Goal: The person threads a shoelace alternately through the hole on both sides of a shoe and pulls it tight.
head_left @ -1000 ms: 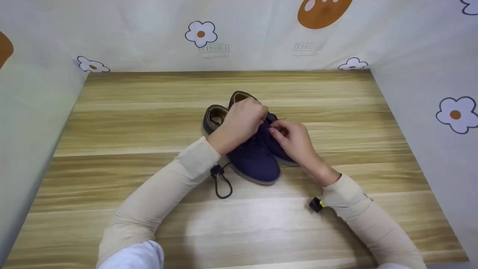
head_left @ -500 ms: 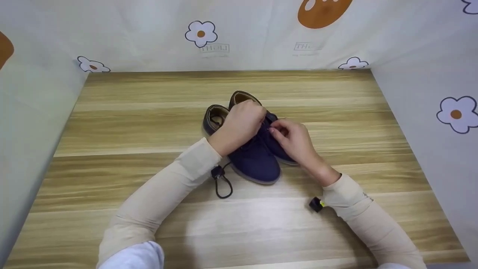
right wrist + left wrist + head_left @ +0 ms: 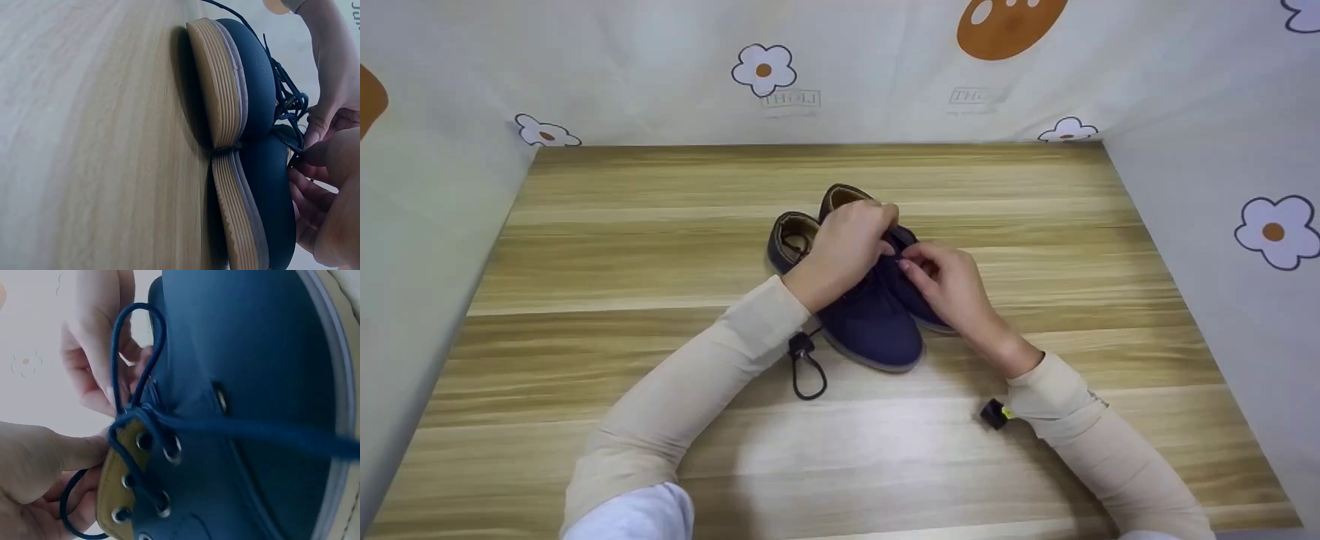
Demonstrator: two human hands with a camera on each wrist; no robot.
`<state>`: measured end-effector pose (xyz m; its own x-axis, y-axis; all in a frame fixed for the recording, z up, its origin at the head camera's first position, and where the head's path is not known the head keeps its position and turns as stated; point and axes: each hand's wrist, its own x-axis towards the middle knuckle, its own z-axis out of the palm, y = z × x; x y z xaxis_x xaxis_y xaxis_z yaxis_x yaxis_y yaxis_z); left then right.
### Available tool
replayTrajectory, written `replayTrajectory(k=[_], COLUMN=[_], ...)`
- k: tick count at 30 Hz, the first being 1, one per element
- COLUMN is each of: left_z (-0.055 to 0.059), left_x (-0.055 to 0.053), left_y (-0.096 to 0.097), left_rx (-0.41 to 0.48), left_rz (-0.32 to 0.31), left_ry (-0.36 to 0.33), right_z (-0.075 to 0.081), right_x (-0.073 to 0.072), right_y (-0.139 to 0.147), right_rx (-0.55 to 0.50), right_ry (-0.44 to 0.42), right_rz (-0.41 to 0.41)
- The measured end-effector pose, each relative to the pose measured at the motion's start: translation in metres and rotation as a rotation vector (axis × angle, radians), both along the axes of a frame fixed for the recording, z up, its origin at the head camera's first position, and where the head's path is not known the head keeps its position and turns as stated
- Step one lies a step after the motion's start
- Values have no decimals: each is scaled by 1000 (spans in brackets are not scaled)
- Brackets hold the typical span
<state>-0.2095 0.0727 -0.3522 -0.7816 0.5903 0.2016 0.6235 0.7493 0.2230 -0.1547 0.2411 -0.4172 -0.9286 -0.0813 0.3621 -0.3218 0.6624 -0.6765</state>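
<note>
Two navy shoes lie side by side, a nearer shoe (image 3: 877, 330) and a farther shoe (image 3: 907, 289). Over the farther one's lacing my left hand (image 3: 847, 244) is bent, its thumb and fingers pinching the dark shoelace (image 3: 67, 506) at the tan tongue (image 3: 121, 484). My right hand (image 3: 952, 281) comes in from the right and pinches lace between thumb and index finger, close to the left fingertips. In the left wrist view a lace loop (image 3: 115, 343) stands up beside the right fingers. The right wrist view shows both hands' fingertips meeting at the farther shoe's opening.
The shoes stand on a wood-grain table (image 3: 622, 262). A black cord loop (image 3: 810, 379) hangs by the left cuff, and a small black block (image 3: 994, 413) sits by the right cuff. Pale flowered sheeting (image 3: 870, 75) encloses the back and sides.
My left fingers have shifted slightly and its thumb now shows beside the lacing. My right hand and both shoes stay nearly where they were.
</note>
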Motion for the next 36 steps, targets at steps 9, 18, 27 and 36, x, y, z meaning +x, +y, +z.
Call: replayTrajectory(k=[9, 18, 27, 36], left_z=[0, -2, 7, 38], left_x=[-17, -39, -42, -45], left_y=[-4, -12, -14, -22], left_rx=[-186, 40, 419, 1413], left_rz=[1, -272, -71, 10], left_ry=[-11, -460, -800, -878], right_z=[-2, -3, -4, -5], right_x=[0, -1, -1, -1], right_y=[0, 0, 0, 1], right_rx=[2, -10, -30, -53], right_ry=[61, 64, 14, -13], right_rz=[44, 61, 58, 34])
